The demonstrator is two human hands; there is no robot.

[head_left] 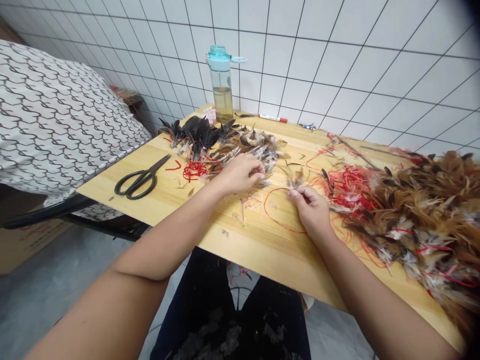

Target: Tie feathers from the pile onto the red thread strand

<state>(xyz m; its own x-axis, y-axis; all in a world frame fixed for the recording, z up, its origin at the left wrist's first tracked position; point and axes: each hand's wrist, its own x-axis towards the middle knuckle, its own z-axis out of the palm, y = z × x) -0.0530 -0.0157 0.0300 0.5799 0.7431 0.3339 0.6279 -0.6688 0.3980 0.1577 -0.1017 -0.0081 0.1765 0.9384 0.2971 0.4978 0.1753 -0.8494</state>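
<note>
My right hand (pixel 310 205) is closed in a pinch on a small brown feather tuft (pixel 295 177), and a red thread (pixel 270 216) loops from its fingertips over the wooden table (pixel 262 252). My left hand (pixel 243 174) rests at the near edge of a pile of brown and grey feathers (pixel 245 142), its fingers curled downward; whatever lies between them is hidden. Black feathers (pixel 198 132) lie at the back left of that pile, with cut red string (pixel 194 171) in front of them.
Black-handled scissors (pixel 140 181) lie at the left. A water bottle (pixel 222 90) and a red-capped marker (pixel 273 118) are by the tiled wall. Tangled red thread (pixel 350 190) and a large heap of tied brown feathers (pixel 438 200) cover the right side.
</note>
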